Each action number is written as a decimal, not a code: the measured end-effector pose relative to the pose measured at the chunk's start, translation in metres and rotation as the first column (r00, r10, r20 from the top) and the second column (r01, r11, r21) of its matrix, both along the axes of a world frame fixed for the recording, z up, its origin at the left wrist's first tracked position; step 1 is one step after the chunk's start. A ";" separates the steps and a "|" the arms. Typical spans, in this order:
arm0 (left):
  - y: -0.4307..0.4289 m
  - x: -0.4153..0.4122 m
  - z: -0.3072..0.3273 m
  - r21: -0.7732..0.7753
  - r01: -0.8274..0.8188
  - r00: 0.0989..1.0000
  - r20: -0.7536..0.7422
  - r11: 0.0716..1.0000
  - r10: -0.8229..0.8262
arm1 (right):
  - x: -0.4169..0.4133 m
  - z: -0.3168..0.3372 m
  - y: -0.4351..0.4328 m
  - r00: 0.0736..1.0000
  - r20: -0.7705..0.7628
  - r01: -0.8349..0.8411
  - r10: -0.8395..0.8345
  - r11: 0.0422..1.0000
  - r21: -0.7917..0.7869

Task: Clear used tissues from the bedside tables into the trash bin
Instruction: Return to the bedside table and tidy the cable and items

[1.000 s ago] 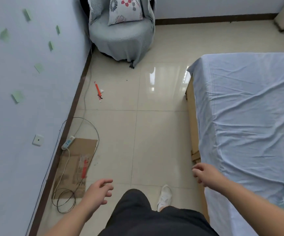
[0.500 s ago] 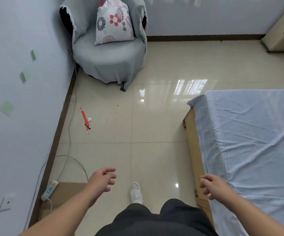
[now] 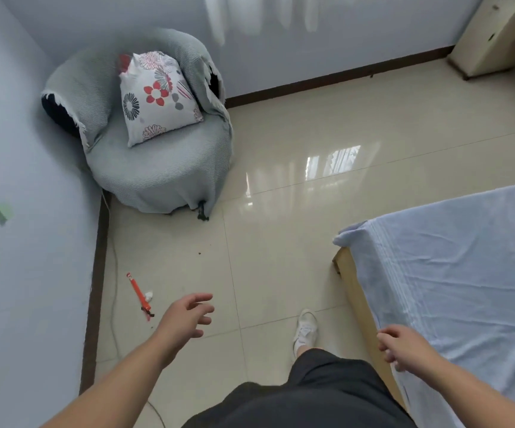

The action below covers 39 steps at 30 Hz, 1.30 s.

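Note:
My left hand (image 3: pixel 186 316) hangs over the floor tiles with its fingers loosely spread and holds nothing. My right hand (image 3: pixel 400 342) floats beside the bed's near corner, fingers loosely curled, with nothing in it. A small white crumpled scrap (image 3: pixel 148 295) lies on the floor next to an orange pen-like stick (image 3: pixel 139 294), left of my left hand. No bedside table or trash bin shows in the head view.
A round grey armchair (image 3: pixel 157 168) with a floral cushion (image 3: pixel 157 94) fills the far left corner. The bed (image 3: pixel 466 273) with a pale blue sheet stands on the right. A cream cabinet (image 3: pixel 494 35) is at the far right wall. My white shoe (image 3: pixel 305 327) steps forward.
I have walked forward along the bed and the view has lifted and turned right; the armchair is closer. The cardboard and power strip have left view. Both hands stay empty.

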State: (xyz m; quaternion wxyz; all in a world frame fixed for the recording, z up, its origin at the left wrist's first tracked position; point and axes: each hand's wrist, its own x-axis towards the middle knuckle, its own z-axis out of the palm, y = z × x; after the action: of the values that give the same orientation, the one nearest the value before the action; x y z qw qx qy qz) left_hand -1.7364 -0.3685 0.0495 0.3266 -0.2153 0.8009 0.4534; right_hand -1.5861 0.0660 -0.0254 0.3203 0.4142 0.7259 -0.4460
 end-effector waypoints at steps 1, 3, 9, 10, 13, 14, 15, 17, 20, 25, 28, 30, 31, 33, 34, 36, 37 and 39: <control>0.006 -0.012 0.000 -0.013 -0.003 1.000 0.017 1.000 0.003 | -0.031 0.007 0.006 0.999 -0.017 -0.039 0.039 0.999 0.004; 0.017 -0.035 -0.001 -0.027 -0.015 0.999 0.044 1.000 0.016 | -0.098 0.030 0.019 0.991 -0.069 -0.112 0.112 0.994 0.012; 0.045 -0.126 -0.006 -0.046 -0.035 0.994 0.097 0.998 0.039 | -0.279 0.087 0.051 0.956 -0.267 -0.114 0.122 0.992 0.045; 0.050 -0.146 -0.009 -0.049 -0.034 0.994 0.103 0.998 0.039 | -0.303 0.091 0.055 0.954 -0.284 -0.090 0.096 0.995 0.035; 0.065 -0.214 -0.021 -0.047 -0.020 0.994 0.111 0.999 0.025 | -0.359 0.092 0.063 0.951 -0.308 -0.030 0.035 0.999 0.021; 0.070 -0.239 -0.027 -0.042 -0.008 0.993 0.115 0.999 0.013 | -0.374 0.089 0.066 0.953 -0.303 -0.008 0.015 1.000 0.024; 0.076 -0.266 -0.032 -0.036 0.008 0.993 0.116 0.999 -0.004 | -0.387 0.085 0.070 0.956 -0.292 0.016 -0.006 0.999 0.031; 0.093 -0.320 -0.035 -0.015 0.069 0.990 0.122 0.998 -0.066 | -0.405 0.078 0.079 0.966 -0.254 0.060 -0.046 0.997 0.049; 0.128 -0.404 -0.028 0.010 0.203 0.972 0.117 0.979 -0.203 | -0.418 0.070 0.098 0.972 -0.199 0.144 -0.129 0.987 0.064; 0.221 -0.535 0.000 -0.014 0.470 0.880 0.077 0.883 -0.468 | -0.403 0.056 0.133 0.939 -0.097 0.337 -0.331 0.940 0.047; 0.300 -0.598 0.007 -0.024 0.590 0.808 0.023 0.807 -0.589 | -0.394 0.041 0.157 0.890 -0.043 0.454 -0.453 0.890 0.030; 0.355 -0.625 0.005 -0.024 0.627 0.779 0.002 0.778 -0.628 | -0.392 0.029 0.179 0.851 0.000 0.525 -0.525 0.851 0.024; 0.382 -0.635 0.004 -0.019 0.643 0.766 -0.002 0.766 -0.643 | -0.393 0.023 0.192 0.833 0.017 0.552 -0.553 0.833 0.024; 0.434 -0.648 0.002 -0.016 0.672 0.741 -0.001 0.741 -0.672 | -0.400 0.012 0.221 0.803 0.037 0.595 -0.595 0.803 0.020; 0.458 -0.652 0.000 -0.016 0.685 0.729 0.000 0.729 -0.685 | -0.406 0.008 0.239 0.792 0.043 0.609 -0.609 0.793 0.013; 0.502 -0.660 -0.003 -0.022 0.717 0.697 0.016 0.696 -0.717 | -0.422 0.007 0.278 0.783 0.039 0.621 -0.621 0.784 0.007; 0.520 -0.662 -0.003 -0.028 0.733 0.681 0.033 0.680 -0.732 | -0.430 0.012 0.299 0.779 0.025 0.626 -0.626 0.779 0.012; 0.555 -0.667 -0.005 -0.031 0.761 0.648 0.067 0.648 -0.759 | -0.449 0.027 0.344 0.772 -0.028 0.636 -0.636 0.772 0.008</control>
State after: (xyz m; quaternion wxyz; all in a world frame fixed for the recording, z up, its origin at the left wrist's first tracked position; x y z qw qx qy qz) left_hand -2.4030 0.1864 0.0450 0.4993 0.1200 0.8219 0.2467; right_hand -2.0352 0.4103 0.0018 0.1386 0.6323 0.5508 -0.5268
